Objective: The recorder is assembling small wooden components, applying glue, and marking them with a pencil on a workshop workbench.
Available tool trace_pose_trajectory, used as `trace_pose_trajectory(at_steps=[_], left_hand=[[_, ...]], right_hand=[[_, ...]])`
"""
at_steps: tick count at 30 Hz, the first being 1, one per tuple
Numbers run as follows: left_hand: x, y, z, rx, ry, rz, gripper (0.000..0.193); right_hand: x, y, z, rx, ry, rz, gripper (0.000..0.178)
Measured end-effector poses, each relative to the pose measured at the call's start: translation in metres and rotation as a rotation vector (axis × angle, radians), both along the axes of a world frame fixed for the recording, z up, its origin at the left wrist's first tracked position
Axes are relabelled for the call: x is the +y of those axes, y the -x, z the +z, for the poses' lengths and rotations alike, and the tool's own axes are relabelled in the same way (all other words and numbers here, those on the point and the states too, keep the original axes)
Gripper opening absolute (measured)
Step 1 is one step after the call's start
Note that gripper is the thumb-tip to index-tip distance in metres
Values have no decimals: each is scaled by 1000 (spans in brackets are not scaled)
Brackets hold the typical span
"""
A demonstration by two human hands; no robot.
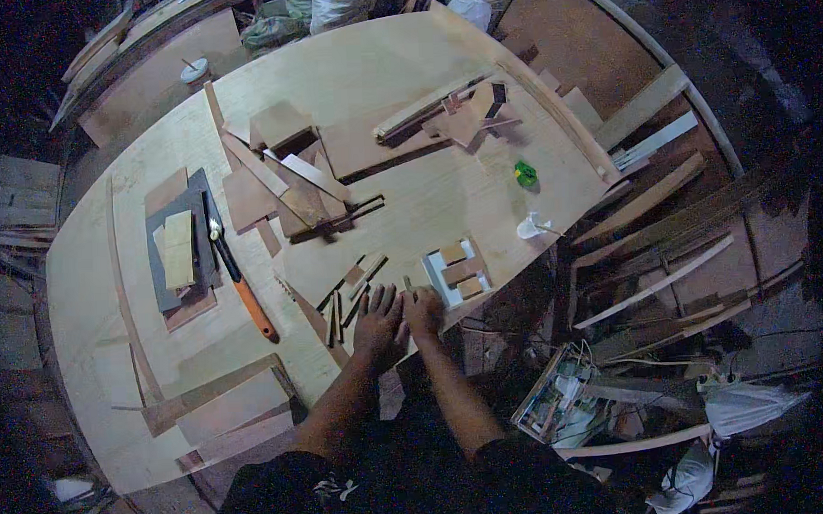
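Side by side at the table's near edge, my hands rest over a small piece of wood that they mostly cover. My left hand point(378, 323) lies flat, its fingers stretched forward. My right hand point(421, 311) is closed, with a small stick-like tip poking up by its fingers; what it grips is too small to name. Several thin dark wood strips point(336, 316) lie just left of my left hand. Right of my right hand sits a small white frame point(437, 279) holding little wooden blocks point(467, 268).
A pale plywood table point(377, 54) carries wood offcuts point(282, 171), a long tool with an orange-and-black handle point(248, 303), a wood block point(179, 250) on a dark sheet, a green object point(525, 173) and a white cup-like container point(535, 225). Boards point(646, 104) lean at the right.
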State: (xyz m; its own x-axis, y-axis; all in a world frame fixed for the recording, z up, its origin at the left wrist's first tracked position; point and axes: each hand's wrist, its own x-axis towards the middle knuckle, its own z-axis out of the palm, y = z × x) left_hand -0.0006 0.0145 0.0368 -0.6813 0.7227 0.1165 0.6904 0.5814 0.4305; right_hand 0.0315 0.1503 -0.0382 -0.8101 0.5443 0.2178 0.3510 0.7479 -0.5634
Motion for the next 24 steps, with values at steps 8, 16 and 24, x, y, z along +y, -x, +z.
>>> trace_pose_trajectory(at_steps=[8, 16, 24], left_hand=[[3, 0, -2, -32, -44, -15, 57], [-3, 0, -8, -21, -52, 0, 58], [-9, -4, -9, -12, -37, 29, 58]], right_hand=[[-5, -57, -51, 166, 102, 34, 17], [1, 2, 19, -87, 37, 16, 22], [-22, -34, 71, -30, 39, 41, 21]])
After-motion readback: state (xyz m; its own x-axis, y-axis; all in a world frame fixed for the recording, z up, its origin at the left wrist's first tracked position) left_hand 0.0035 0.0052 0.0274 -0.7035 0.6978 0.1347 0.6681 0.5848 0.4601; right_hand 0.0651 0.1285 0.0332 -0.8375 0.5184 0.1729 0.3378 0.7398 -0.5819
